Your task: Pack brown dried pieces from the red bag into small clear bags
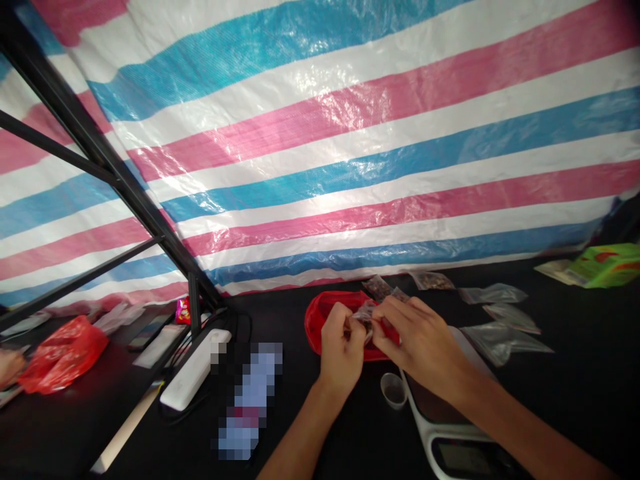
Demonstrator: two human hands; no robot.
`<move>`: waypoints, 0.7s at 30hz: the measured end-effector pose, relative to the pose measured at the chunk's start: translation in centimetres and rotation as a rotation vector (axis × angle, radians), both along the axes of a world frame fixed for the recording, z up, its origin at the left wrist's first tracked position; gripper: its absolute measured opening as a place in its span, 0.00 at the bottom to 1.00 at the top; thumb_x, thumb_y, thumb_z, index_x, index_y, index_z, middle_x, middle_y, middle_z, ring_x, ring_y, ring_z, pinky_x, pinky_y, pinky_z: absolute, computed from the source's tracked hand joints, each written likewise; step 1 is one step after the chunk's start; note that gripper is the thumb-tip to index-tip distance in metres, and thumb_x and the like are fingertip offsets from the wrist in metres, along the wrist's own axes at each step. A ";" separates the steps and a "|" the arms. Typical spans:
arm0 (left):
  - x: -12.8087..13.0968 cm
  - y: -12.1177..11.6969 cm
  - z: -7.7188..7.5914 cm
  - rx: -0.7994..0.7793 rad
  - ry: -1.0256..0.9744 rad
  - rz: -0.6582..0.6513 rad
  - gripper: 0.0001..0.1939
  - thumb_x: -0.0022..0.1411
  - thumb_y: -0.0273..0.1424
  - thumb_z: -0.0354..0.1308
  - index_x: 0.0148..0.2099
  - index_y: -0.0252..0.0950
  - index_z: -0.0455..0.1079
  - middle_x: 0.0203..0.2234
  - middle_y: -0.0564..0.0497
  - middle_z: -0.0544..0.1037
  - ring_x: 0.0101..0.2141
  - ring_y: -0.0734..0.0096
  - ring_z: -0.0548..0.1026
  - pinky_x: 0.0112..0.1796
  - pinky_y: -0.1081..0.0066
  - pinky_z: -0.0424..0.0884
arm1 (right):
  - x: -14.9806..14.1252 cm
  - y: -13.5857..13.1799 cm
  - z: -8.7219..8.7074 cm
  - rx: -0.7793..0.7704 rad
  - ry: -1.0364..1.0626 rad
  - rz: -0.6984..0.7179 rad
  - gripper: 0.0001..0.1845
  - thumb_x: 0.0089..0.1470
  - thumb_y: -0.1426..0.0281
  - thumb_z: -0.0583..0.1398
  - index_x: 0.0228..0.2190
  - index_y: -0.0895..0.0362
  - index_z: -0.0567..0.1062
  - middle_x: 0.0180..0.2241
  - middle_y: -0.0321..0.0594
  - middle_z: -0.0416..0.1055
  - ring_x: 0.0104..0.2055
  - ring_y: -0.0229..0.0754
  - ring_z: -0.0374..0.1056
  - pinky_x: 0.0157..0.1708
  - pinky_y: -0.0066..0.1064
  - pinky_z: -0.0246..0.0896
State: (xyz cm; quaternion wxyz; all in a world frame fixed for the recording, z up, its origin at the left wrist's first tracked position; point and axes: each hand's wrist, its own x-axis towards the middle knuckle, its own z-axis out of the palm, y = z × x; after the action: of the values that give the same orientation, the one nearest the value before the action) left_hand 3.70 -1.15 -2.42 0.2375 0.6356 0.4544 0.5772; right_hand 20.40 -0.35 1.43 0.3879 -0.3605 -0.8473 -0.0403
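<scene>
My left hand [344, 343] and my right hand [417, 340] are close together, both with fingers pinched on a small clear plastic bag [368, 321]. Dark bits show inside the bag, too small to name. Under and behind the hands lies a red plastic bag [316, 317], spread open like a bowl. A small clear cup [394, 391] stands just in front of it. Below my right forearm is a digital kitchen scale [425, 427] with a white rim, partly hidden by the arm.
Small filled bags [433, 281] and clear plastic bags [505, 341] lie to the right, with a green packet [607, 265] beyond. A white power strip [196, 370], black frame post [145, 207] and red plastic bag [65, 355] are left. Another person's hand [10, 367] shows at the left edge.
</scene>
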 end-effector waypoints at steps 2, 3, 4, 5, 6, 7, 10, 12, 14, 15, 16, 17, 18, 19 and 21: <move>0.0 0.0 0.4 0.002 -0.044 -0.015 0.13 0.73 0.30 0.51 0.32 0.38 0.60 0.27 0.56 0.66 0.27 0.74 0.64 0.30 0.74 0.61 | 0.2 0.0 0.2 -0.004 0.023 -0.006 0.08 0.68 0.71 0.55 0.36 0.53 0.73 0.34 0.38 0.76 0.36 0.46 0.72 0.41 0.39 0.58; 0.0 0.0 0.6 -0.004 -0.081 -0.020 0.13 0.73 0.32 0.51 0.33 0.38 0.61 0.27 0.56 0.67 0.27 0.74 0.65 0.31 0.74 0.62 | 0.3 0.1 0.3 -0.011 0.047 -0.019 0.07 0.68 0.70 0.55 0.39 0.53 0.74 0.37 0.39 0.78 0.39 0.46 0.73 0.43 0.39 0.60; -0.1 0.1 0.8 -0.013 -0.127 -0.019 0.14 0.74 0.34 0.50 0.33 0.38 0.62 0.27 0.56 0.68 0.27 0.74 0.65 0.31 0.74 0.62 | 0.5 0.2 0.4 -0.022 0.072 -0.037 0.07 0.69 0.68 0.56 0.43 0.53 0.74 0.41 0.41 0.78 0.43 0.48 0.74 0.46 0.40 0.61; -0.1 0.2 1.0 -0.022 -0.175 -0.011 0.15 0.75 0.35 0.50 0.32 0.38 0.62 0.26 0.56 0.68 0.27 0.74 0.65 0.30 0.74 0.63 | 0.7 0.3 0.5 -0.035 0.092 -0.057 0.10 0.69 0.66 0.56 0.48 0.53 0.74 0.46 0.43 0.78 0.47 0.49 0.74 0.49 0.41 0.63; -0.2 0.3 1.1 -0.028 -0.219 0.003 0.16 0.74 0.36 0.50 0.32 0.38 0.62 0.25 0.56 0.67 0.26 0.74 0.64 0.30 0.74 0.62 | 0.9 0.5 0.5 -0.051 0.102 -0.077 0.14 0.69 0.64 0.57 0.53 0.53 0.72 0.50 0.45 0.77 0.52 0.51 0.74 0.52 0.42 0.64; -0.2 0.5 1.2 -0.036 -0.259 0.015 0.17 0.74 0.37 0.51 0.31 0.38 0.62 0.25 0.56 0.67 0.26 0.74 0.64 0.30 0.75 0.62 | 1.1 0.6 0.5 -0.071 0.102 -0.093 0.19 0.68 0.62 0.58 0.58 0.52 0.70 0.54 0.46 0.76 0.56 0.53 0.72 0.55 0.44 0.64; -0.6 1.0 1.0 -0.105 -0.382 -0.008 0.16 0.73 0.39 0.53 0.32 0.38 0.63 0.26 0.56 0.68 0.28 0.74 0.64 0.32 0.75 0.64 | 1.2 1.1 -0.1 -0.164 0.078 -0.084 0.27 0.67 0.60 0.59 0.64 0.51 0.65 0.59 0.46 0.75 0.57 0.55 0.73 0.57 0.48 0.66; -0.8 1.5 0.6 -0.176 -0.468 -0.060 0.15 0.72 0.41 0.52 0.35 0.38 0.63 0.27 0.56 0.70 0.28 0.74 0.65 0.33 0.75 0.65 | 1.0 1.4 -0.7 -0.220 0.099 -0.052 0.27 0.66 0.60 0.59 0.64 0.50 0.65 0.57 0.44 0.77 0.54 0.53 0.75 0.55 0.47 0.69; -1.0 1.8 0.2 -0.220 -0.491 -0.067 0.14 0.72 0.40 0.52 0.34 0.38 0.63 0.27 0.56 0.69 0.27 0.74 0.66 0.32 0.75 0.65 | 0.8 1.6 -1.4 -0.245 0.154 -0.026 0.26 0.66 0.62 0.60 0.63 0.48 0.67 0.56 0.42 0.78 0.52 0.51 0.77 0.52 0.44 0.72; -1.1 1.9 0.1 -0.220 -0.472 -0.037 0.14 0.71 0.40 0.52 0.34 0.39 0.63 0.27 0.56 0.69 0.27 0.74 0.67 0.32 0.75 0.66 | 0.7 1.7 -1.6 -0.241 0.181 -0.023 0.26 0.65 0.63 0.60 0.63 0.48 0.68 0.55 0.41 0.79 0.52 0.51 0.77 0.52 0.42 0.72; -1.2 1.9 0.0 -0.203 -0.438 0.014 0.12 0.71 0.39 0.52 0.35 0.39 0.63 0.28 0.56 0.70 0.28 0.73 0.69 0.33 0.74 0.67 | 0.7 1.8 -1.8 -0.225 0.202 -0.027 0.25 0.65 0.63 0.60 0.62 0.48 0.69 0.55 0.40 0.79 0.52 0.50 0.77 0.52 0.42 0.72; -1.4 1.8 0.1 -0.170 -0.388 0.073 0.10 0.72 0.38 0.52 0.37 0.39 0.64 0.30 0.55 0.72 0.31 0.72 0.72 0.35 0.72 0.70 | 0.6 1.8 -1.9 -0.200 0.213 -0.037 0.24 0.65 0.64 0.60 0.62 0.48 0.69 0.54 0.40 0.80 0.51 0.51 0.78 0.52 0.42 0.72; -1.5 1.7 0.3 -0.121 -0.319 0.125 0.07 0.72 0.36 0.52 0.40 0.39 0.66 0.34 0.53 0.74 0.35 0.69 0.75 0.39 0.70 0.72 | 0.7 1.9 -1.9 -0.170 0.213 -0.051 0.24 0.65 0.64 0.60 0.61 0.48 0.70 0.52 0.41 0.81 0.51 0.51 0.78 0.52 0.43 0.72; -1.6 1.5 0.5 -0.059 -0.228 0.158 0.05 0.71 0.33 0.52 0.45 0.40 0.67 0.39 0.50 0.76 0.40 0.67 0.77 0.45 0.66 0.74 | 0.7 2.0 -1.9 -0.142 0.202 -0.069 0.23 0.65 0.64 0.60 0.60 0.49 0.71 0.51 0.42 0.81 0.50 0.51 0.78 0.52 0.44 0.72; -1.9 1.1 0.8 0.074 0.033 0.160 0.15 0.67 0.28 0.55 0.56 0.41 0.67 0.52 0.45 0.76 0.53 0.60 0.75 0.57 0.57 0.71 | 0.9 2.1 -1.9 -0.104 0.160 -0.095 0.22 0.65 0.64 0.61 0.59 0.50 0.72 0.50 0.43 0.82 0.48 0.52 0.79 0.51 0.45 0.72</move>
State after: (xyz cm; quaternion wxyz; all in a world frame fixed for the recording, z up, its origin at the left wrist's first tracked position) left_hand 1.84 -0.01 -1.57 0.1592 0.6151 0.4859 0.6001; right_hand 21.32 1.75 -0.45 0.4330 -0.4220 -0.7964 0.0141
